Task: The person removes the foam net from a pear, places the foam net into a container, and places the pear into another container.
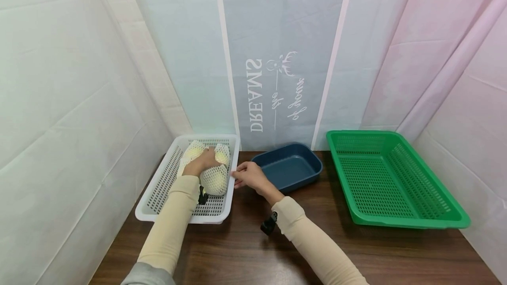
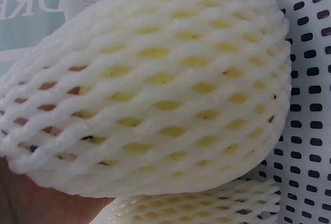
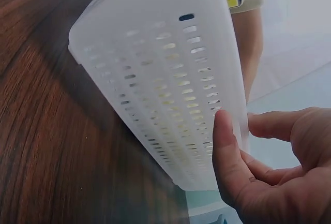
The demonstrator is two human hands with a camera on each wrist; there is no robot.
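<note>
Several pale yellow fruits (image 1: pixel 215 180) in white foam nets lie in a white slotted basket (image 1: pixel 144 209). My left hand (image 1: pixel 203 161) is in among them, thumb and fingers bent around the end of the back right netted fruit (image 1: pixel 222 155); its fingertips are partly hidden. Close to the left wrist camera, one netted fruit (image 2: pixel 176 89) fills most of the view, the hand partly behind it. Outside the basket, my right hand (image 1: pixel 253 176) pinches its right rim. In the right wrist view its thumb (image 3: pixel 225 141) presses the outer wall, with the index finger at the rim.
A dark blue rectangular dish (image 1: pixel 291 168) stands behind the right hand, close to the basket. Farther right is a larger green slotted basket (image 1: pixel 412 222). All stand on a dark wooden table (image 1: pixel 245 250), with fabric curtains (image 1: pixel 277 21) at the back and sides.
</note>
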